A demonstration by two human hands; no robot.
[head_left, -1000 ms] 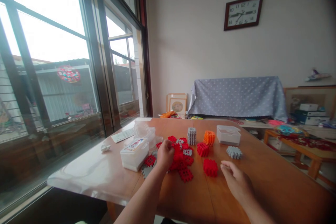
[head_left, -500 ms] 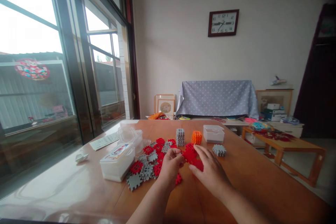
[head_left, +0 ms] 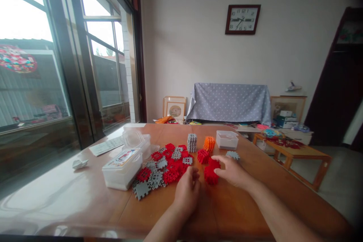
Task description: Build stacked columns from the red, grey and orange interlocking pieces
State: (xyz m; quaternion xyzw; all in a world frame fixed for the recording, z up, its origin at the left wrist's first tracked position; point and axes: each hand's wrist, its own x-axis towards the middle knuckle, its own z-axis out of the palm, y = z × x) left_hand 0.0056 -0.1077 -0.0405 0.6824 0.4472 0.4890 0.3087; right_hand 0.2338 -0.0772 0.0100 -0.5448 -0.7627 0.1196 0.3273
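My right hand (head_left: 233, 172) is bent round a stack of red notched plastic building pieces (head_left: 211, 176), its thumb and forefinger at the right side and top of it. My left hand (head_left: 187, 189) is low over the table to the left of that stack. Its fingers are curled in, and no piece shows in them. A second red stack (head_left: 203, 156) stands just behind. Left of my left hand spreads a loose pile of red and grey notched pieces (head_left: 155, 177), flat and overlapping.
Behind stand a grey stack (head_left: 192, 143), an orange stack (head_left: 209, 144) and a clear plastic box (head_left: 227, 140). A low grey stack (head_left: 233, 155) lies to the right. On the left are a lidded box (head_left: 121, 172), an open clear container (head_left: 136, 140), a paper sheet (head_left: 106, 146) and crumpled paper (head_left: 79, 164).
My hands have moved apart. The left has let go of the red pieces and drawn down; the right has moved a little to the right with the red stack. The view has shifted slightly.
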